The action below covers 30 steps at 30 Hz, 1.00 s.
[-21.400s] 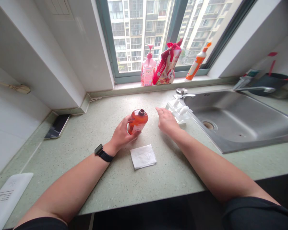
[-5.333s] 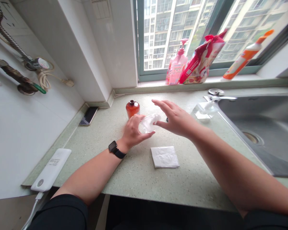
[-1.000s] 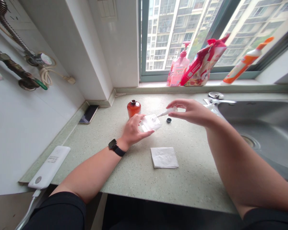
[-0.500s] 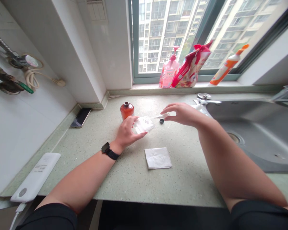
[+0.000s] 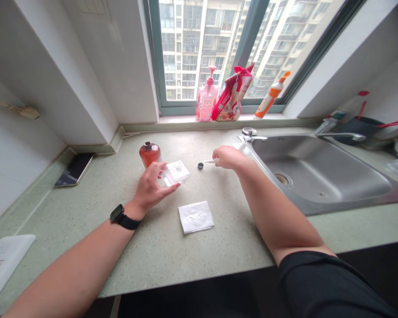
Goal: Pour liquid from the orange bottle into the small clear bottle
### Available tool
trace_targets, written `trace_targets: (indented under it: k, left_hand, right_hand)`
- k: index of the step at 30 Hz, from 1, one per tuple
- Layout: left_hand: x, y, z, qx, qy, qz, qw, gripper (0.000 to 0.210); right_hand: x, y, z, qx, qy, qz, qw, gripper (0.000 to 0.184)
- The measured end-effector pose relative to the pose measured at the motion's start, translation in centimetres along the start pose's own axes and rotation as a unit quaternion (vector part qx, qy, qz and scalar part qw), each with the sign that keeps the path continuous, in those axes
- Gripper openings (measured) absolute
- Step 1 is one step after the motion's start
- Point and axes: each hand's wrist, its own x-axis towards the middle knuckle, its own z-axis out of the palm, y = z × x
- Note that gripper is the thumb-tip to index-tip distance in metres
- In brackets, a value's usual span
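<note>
My left hand (image 5: 151,185), a dark watch on its wrist, grips a small clear plastic box (image 5: 177,171) between thumb and fingers, tilted just above the counter. Behind it stands an uncapped amber bottle (image 5: 150,153) of reddish-brown liquid. My right hand (image 5: 230,157) is closed, fingertips pinched on a slim white tube-like thing (image 5: 211,161) whose narrow end points left. Most of that thing is hidden by the fingers. By its tip lies a black bottle cap (image 5: 200,166). A folded white tissue (image 5: 196,217) rests in front of both hands.
To the right is a steel sink (image 5: 321,168). A pink pump bottle (image 5: 206,100), a red bag (image 5: 232,95) and an orange-white bottle (image 5: 272,96) line the windowsill. A phone (image 5: 74,169) and a white power bank (image 5: 7,260) lie at left.
My view has turned right, so the scene sits further left. My right fingers, spread over the white tube-like thing before, have closed on it. My left hand still holds the clear box.
</note>
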Motion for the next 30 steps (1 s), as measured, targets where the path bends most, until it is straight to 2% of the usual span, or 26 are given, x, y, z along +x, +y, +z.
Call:
trace_targets:
  k: [13, 19, 23, 26, 28, 30]
  left_hand:
    - [0.0, 0.0, 0.0, -0.009, 0.003, 0.011, 1.0, 0.061]
    - [0.0, 0.1, 0.0, -0.013, -0.003, 0.007, 1.0, 0.062]
    - [-0.1, 0.0, 0.1, -0.016, 0.004, 0.001, 1.0, 0.063]
    - [-0.1, 0.1, 0.1, -0.025, 0.005, -0.003, 1.0, 0.065]
    - [-0.1, 0.2, 0.2, -0.034, 0.008, -0.01, 0.999, 0.067]
    - [-0.1, 0.3, 0.1, -0.043, 0.013, -0.018, 0.999, 0.067]
  right_hand:
    - [0.1, -1.0, 1.0, -0.023, -0.041, 0.05, 0.998, 0.041]
    - [-0.6, -1.2, 0.3, -0.007, -0.024, 0.04, 0.999, 0.061]
    - [-1.3, -1.5, -0.7, 0.025, 0.018, 0.001, 1.0, 0.063]
    - [-1.7, -1.6, -1.0, 0.098, 0.067, -0.052, 0.992, 0.057]
    - [-1.8, -1.8, -0.8, 0.171, 0.079, -0.117, 0.975, 0.058]
    - [-1.8, -2.4, -0.4, 0.249, 0.052, -0.197, 0.947, 0.068]
